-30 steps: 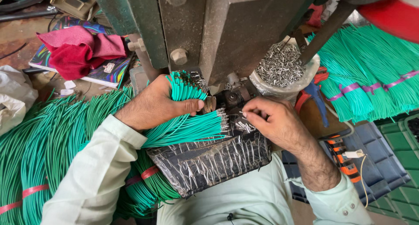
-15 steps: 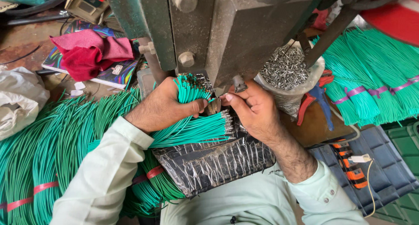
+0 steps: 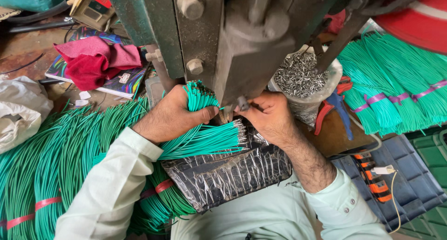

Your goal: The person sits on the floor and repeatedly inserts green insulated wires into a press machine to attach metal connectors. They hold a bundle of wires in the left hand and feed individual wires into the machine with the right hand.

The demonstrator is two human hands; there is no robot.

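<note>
My left hand [image 3: 170,113] grips a bundle of green wires [image 3: 202,138] whose stripped metal ends fan out to the right over a crinkled black plastic sheet [image 3: 228,175]. My right hand [image 3: 267,115] reaches under the grey-green press machine [image 3: 233,40], its fingertips pinched at the tool tip; a thin wire seems held there, but the fingers hide it. The two hands nearly touch below the press head.
A clear bag of small metal terminals [image 3: 300,77] sits right of the press. Green wire bundles lie at left [image 3: 51,165] and upper right [image 3: 396,86]. A red cloth [image 3: 93,63] rests on a book. Blue crates [image 3: 400,175] and red-handled pliers [image 3: 333,105] are at right.
My right hand has moved up and left from the wire ends to the press tool. The view has shifted, so the hands sit closer under the machine.
</note>
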